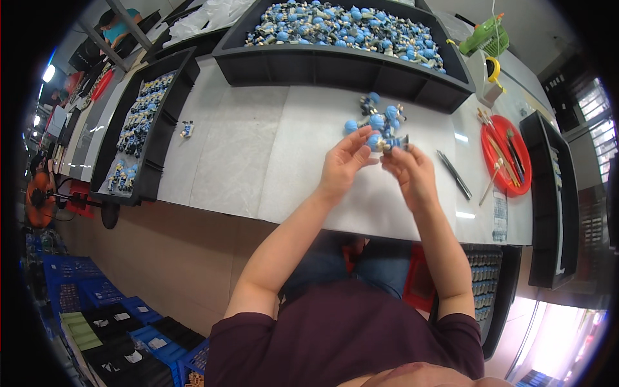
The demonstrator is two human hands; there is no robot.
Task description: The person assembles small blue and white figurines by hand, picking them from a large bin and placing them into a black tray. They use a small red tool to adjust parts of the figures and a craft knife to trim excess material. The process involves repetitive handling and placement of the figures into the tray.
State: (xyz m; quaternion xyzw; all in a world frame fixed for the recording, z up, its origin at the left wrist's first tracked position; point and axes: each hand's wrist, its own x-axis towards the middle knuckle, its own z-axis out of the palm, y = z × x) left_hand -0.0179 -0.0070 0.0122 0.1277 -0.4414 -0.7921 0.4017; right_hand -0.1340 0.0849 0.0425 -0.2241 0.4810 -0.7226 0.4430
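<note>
Between my two hands is a small toy figurine [392, 143] with a round light-blue head and a dark body, held sideways just above the table. My left hand [345, 164] is closed, thumb and fingertips at its blue head end. My right hand [412, 173] grips the body end with bent fingers. Just beyond my fingers lie several more blue-headed figurines [376, 121] in a loose cluster. A lone figurine [187, 129] rests farther left on the white table [248, 142]. Its finer details are too small to tell.
A big black bin [342, 64] heaped with figurines stands at the back. A black tray [149, 169] with rows of figurines is at left. To the right are a pen-like tool [455, 175], a red dish [523, 151] of brushes, a tape dispenser [485, 80] and a green basket [493, 40].
</note>
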